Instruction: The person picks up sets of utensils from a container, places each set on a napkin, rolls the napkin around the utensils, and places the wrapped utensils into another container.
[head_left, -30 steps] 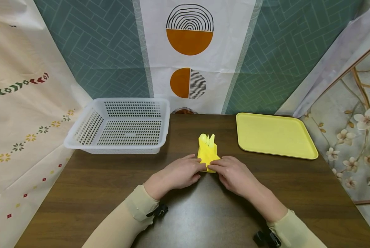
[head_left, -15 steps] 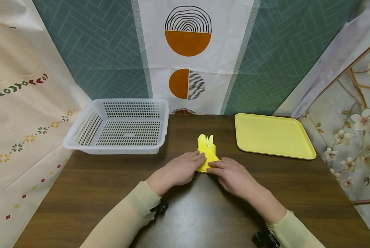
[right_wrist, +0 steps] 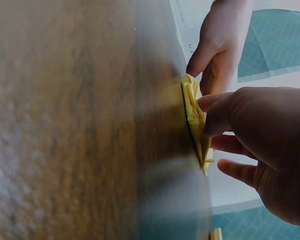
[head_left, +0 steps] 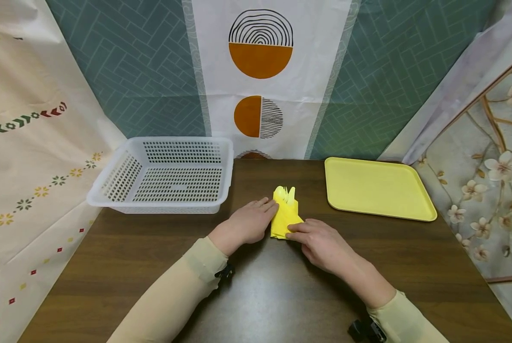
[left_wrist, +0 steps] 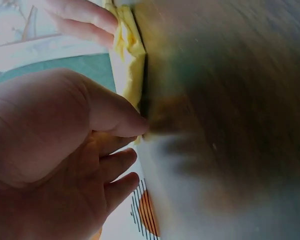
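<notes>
A folded yellow napkin (head_left: pixel 284 219) lies on the dark wooden table, wrapped round pale yellow cutlery. The tops of a spoon (head_left: pixel 279 191), a fork (head_left: pixel 285 194) and a knife (head_left: pixel 291 195) stick out at its far end; their lower parts are hidden. My left hand (head_left: pixel 252 221) rests along the napkin's left edge with fingers extended, its thumb (left_wrist: pixel 122 117) low by the tabletop in the left wrist view. On the near right corner, my right hand (head_left: pixel 322 243) presses with its fingertips; in the right wrist view the thumb and index finger meet the napkin's near fold (right_wrist: pixel 195 114).
A white perforated plastic basket (head_left: pixel 170 209) stands at the back left. At the back right lies a flat yellow tray (head_left: pixel 380 188). The wooden table (head_left: pixel 256 305) ends at a patterned curtain (head_left: pixel 260 85) behind them.
My left hand has slid from the napkin's near end up along its left edge, uncovering the near left corner. The right hand stays almost in place; the napkin has hardly moved.
</notes>
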A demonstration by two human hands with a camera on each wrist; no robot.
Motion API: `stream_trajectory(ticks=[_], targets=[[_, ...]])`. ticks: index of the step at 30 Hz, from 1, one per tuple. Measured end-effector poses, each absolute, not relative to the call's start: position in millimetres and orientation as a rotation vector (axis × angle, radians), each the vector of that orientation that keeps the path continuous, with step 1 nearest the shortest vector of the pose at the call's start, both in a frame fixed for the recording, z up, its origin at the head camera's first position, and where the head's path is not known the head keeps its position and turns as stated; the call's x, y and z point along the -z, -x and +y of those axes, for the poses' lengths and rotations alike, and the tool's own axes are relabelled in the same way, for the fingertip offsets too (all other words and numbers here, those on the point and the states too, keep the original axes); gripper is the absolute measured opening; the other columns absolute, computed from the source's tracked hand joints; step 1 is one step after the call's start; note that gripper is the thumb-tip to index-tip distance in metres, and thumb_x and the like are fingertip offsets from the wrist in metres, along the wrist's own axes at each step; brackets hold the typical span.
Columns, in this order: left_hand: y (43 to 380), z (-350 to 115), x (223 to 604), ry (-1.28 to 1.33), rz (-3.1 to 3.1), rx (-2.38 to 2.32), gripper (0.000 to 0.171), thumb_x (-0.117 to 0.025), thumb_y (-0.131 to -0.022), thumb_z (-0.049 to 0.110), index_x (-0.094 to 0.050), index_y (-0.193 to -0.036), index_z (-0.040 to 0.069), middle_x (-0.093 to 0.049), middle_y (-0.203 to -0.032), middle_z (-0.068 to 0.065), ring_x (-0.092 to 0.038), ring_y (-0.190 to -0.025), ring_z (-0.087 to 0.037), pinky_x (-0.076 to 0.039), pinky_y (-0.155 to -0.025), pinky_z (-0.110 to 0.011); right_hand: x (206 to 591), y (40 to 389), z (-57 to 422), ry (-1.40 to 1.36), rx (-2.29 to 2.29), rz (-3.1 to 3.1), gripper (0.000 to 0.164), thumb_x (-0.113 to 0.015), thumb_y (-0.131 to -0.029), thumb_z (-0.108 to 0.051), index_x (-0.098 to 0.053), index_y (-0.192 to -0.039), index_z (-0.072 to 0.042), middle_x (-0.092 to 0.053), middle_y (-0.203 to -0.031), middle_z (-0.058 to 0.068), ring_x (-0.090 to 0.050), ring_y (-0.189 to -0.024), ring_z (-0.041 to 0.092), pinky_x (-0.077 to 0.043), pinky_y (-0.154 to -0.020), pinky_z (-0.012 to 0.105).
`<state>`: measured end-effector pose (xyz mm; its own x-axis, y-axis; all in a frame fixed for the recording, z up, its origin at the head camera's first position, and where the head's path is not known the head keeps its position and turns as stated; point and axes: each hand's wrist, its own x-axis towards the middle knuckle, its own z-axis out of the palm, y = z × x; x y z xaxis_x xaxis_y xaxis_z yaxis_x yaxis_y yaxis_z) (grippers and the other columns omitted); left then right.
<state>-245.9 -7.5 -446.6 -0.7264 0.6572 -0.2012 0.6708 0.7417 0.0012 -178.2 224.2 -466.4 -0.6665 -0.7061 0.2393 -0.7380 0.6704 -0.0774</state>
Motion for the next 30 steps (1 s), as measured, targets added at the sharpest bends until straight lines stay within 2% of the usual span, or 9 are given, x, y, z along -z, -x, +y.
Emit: stream_trajectory(ticks=[5, 14, 30], targets=[[247, -10, 452, -1.084, 2.758, 0.098, 0.058, -0.047, -0.105, 0.02, -0.029, -0.16, 0.014, -0.029, -0.164, -0.003, -0.023, -0.151, -0.024, -0.02, -0.12, -0.04, 467, 178, 224, -1.167, -0.245, -2.719, 0.042, -0.074, -0.082, -0.003, -0.074, -0.122, -0.016, -0.066, -0.13, 0.003, -0.059, -0.122, 0.026, -0.042, -0.107, 0.044], [224, -15, 447, -1.295, 2.755, 0.157, 0.051, -0.047, -0.104, 0.018, -0.041, -0.155, 0.013, -0.035, -0.161, -0.003, -0.024, -0.151, -0.025, -0.02, -0.12, -0.042, 465, 179, 225, -1.156, -0.224, -2.762, 0.043, -0.076, -0.083, -0.005, -0.074, -0.123, -0.017, -0.065, -0.132, 0.001, -0.058, -0.124, 0.026, -0.042, -0.107, 0.044], [192, -18, 448, -1.392, 2.74, 0.164, 0.048, -0.052, -0.102, 0.018, -0.049, -0.15, 0.011, -0.043, -0.156, -0.004, -0.037, -0.145, -0.021, -0.026, -0.118, -0.038, 464, 177, 226, -1.146, -0.228, -2.772, 0.042, -0.074, -0.084, -0.005, -0.074, -0.124, -0.017, -0.064, -0.134, 0.002, -0.059, -0.124, 0.026, -0.045, -0.105, 0.044]])
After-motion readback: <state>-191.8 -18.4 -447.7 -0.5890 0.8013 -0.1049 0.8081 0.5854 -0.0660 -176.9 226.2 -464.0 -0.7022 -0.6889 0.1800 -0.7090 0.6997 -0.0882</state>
